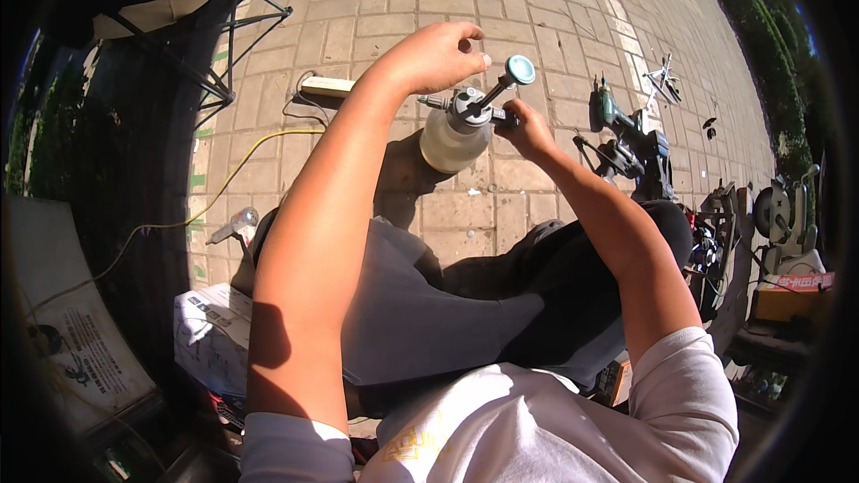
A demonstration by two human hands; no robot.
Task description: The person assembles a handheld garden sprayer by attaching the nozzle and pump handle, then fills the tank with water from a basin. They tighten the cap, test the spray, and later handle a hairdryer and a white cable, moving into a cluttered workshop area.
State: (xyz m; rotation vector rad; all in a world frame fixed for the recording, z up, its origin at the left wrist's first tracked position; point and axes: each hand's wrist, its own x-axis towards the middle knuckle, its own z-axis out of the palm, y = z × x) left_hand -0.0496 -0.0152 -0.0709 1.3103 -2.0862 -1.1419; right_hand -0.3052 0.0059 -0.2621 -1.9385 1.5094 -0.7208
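Paving (385, 27); right hand (531, 131) grips sprayer (456, 139) (translucent).

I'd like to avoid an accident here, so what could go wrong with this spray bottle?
The nozzle of the spray bottle points left, toward the side where what looks like a power strip lies, so stray spray might wet it. Only the right hand grips the bottle, and the left hand is off it, so pressing the raised pump knob could tip it.
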